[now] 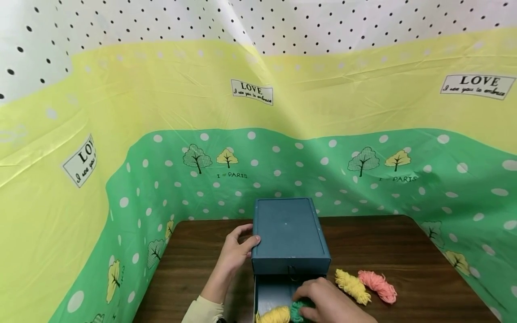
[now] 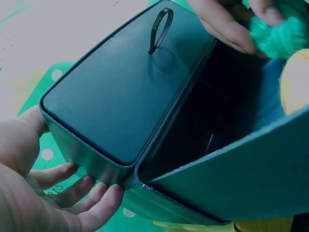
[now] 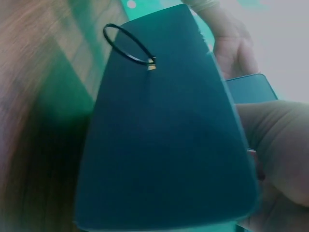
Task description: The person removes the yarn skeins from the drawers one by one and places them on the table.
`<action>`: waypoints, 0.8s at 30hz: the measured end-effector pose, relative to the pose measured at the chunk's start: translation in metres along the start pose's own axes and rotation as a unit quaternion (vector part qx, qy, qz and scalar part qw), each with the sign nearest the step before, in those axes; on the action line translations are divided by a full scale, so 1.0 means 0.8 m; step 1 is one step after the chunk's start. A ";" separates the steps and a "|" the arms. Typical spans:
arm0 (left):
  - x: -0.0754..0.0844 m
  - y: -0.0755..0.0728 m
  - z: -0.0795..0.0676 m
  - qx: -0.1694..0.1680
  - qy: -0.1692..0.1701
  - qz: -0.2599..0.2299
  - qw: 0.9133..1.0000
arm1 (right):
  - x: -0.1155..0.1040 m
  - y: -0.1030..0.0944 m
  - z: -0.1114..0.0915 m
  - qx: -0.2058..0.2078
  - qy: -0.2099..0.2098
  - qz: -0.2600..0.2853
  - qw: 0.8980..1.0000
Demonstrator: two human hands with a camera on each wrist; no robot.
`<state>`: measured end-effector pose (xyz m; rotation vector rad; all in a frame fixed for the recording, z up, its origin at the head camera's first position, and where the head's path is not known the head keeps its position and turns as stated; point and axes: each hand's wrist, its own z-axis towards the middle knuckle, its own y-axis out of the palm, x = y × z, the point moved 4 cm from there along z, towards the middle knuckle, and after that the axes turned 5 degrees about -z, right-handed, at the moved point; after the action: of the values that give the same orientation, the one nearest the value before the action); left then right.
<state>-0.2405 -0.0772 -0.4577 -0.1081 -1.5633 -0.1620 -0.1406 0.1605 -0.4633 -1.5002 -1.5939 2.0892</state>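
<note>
A dark blue two-drawer box [image 1: 286, 231] stands on the table, its lower drawer [image 1: 271, 290] pulled out. My left hand [image 1: 235, 252] rests against the box's left side, thumb at the top edge; in the left wrist view its fingers [image 2: 99, 195] touch the side wall. Over the lower drawer, my right hand [image 1: 325, 301] pinches a green yarn skein [image 2: 280, 37] between thumb and fingers. Beside that skein, a yellow yarn skein [image 1: 275, 315] lies in the drawer. The right wrist view shows the lower drawer's front [image 3: 166, 145] with its black loop handle [image 3: 128, 46].
On the brown wooden table [image 1: 371, 237], right of the box, lie another yellow skein [image 1: 352, 286] and a pink skein [image 1: 378, 286]. The upper drawer [image 2: 116, 92] is closed and has a black loop [image 2: 161, 31]. A patterned curtain [image 1: 282, 166] surrounds the table's back and sides.
</note>
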 end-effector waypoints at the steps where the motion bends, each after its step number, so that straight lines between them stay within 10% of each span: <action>1: 0.000 0.000 0.001 0.001 -0.001 0.000 1.000 | -0.002 -0.003 -0.001 0.006 -0.001 -0.001 1.000; 24: -0.001 -0.001 -0.002 -0.003 0.003 0.002 1.000 | -0.023 -0.069 -0.047 0.125 -0.007 -0.027 0.992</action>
<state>-0.2394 -0.0785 -0.4584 -0.1149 -1.5570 -0.1633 -0.1275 0.1986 -0.4071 -1.3473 -1.3027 2.1783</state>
